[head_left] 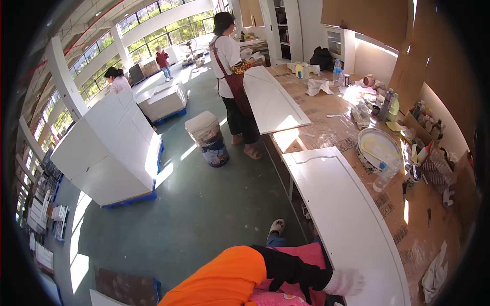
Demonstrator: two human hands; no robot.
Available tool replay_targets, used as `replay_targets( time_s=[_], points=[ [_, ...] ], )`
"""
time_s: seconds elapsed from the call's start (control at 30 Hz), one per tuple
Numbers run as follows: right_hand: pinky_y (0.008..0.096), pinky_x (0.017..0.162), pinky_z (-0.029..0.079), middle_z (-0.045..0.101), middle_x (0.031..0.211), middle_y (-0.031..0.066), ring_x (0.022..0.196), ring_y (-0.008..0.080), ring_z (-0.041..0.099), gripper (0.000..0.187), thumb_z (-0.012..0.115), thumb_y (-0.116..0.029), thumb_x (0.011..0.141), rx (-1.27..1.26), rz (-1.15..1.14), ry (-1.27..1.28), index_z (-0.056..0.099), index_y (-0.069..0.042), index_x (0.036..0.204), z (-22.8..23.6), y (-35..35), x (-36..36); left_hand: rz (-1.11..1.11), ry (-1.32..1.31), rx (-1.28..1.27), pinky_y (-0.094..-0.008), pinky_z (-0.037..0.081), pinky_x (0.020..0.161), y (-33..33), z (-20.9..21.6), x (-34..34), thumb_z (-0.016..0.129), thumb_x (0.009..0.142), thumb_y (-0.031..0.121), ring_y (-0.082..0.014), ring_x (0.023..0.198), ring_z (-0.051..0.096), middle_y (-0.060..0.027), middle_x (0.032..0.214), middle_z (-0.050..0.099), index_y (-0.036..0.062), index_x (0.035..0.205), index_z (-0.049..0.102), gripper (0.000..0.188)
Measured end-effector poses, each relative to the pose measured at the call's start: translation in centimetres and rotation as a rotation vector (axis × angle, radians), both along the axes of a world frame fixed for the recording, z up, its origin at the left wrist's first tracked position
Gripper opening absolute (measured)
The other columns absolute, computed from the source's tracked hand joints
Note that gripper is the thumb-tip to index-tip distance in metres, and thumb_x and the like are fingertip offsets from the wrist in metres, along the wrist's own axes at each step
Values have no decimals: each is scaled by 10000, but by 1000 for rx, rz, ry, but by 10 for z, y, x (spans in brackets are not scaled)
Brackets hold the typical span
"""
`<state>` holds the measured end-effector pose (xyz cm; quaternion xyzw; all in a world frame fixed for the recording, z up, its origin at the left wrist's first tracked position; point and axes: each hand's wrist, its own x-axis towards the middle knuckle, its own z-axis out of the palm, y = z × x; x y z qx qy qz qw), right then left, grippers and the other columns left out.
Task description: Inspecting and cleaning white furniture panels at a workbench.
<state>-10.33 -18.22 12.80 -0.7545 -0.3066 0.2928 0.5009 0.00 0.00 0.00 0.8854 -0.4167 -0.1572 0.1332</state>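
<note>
One gloved hand is in sight on the near worker: the left hand [348, 282], in a pale knitted-looking glove, reaching across the body to the right. It lies over the near part of a long white grooved panel [352, 214], fingers pointing away from the wrist toward the panel's far side. I can't tell from here whether the fingers lie flat or curl, nor whether anything sits under the palm. The right hand is out of view, so I can't say how it is held.

The arm passes from an orange sleeve [219, 275] into a black sleeve [291, 265], in front of a pink apron [311, 252]. The panel rests lengthwise along the left edge of a brown-topped workbench [314, 116], a curved groove at its far end.

Beside the panel on the bench stands a round white tub [361, 162] with something pale yellow inside, a clear plastic bottle [380, 182] just beside it. Nearer lie a slim dark tool [429, 218] and a crumpled white cloth [434, 270].

Farther up, a co-worker [227, 61] in a dark cap stands at a second white panel [273, 99], which juts past the bench edge. Behind that person, a lidless-looking bucket [214, 153] stands on the green floor.
</note>
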Motion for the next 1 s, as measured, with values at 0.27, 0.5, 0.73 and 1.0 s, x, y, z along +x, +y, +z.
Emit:
replay_targets(
  time_s=[0.27,0.5,0.73,1.0],
  points=[
    [286,592,443,535,752,-5,656,118,516,470,527,-185,1060,-40,-320,-133,502,1,1491,-48,1,7,144,-1232,25,-613,236,1221,17,-117,-5,578,918,305,-415,1476,354,-196,1597,381,189,1326,566,424],
    [237,531,352,505,762,-47,593,60,419,473,553,-166,1045,5,-862,436,510,-1,1487,-11,26,9,1,-632,-362,-616,248,1219,34,-73,-16,562,933,301,-424,1486,350,-200,1583,408,184,1326,566,410],
    [247,592,490,642,827,53,628,125,556,464,615,-186,979,98,-987,285,590,-10,1408,-70,-14,18,77,-731,-473,-556,225,1260,24,-88,-27,507,977,276,-379,1516,339,-197,1660,310,173,1302,515,341],
    [226,519,354,586,707,-34,573,35,469,337,641,-145,966,-257,-1209,120,711,55,1227,-26,-76,43,50,-393,-255,-534,328,1220,62,-2,-42,547,901,221,-362,1439,462,-202,1537,490,180,1409,580,511]
  ],
)
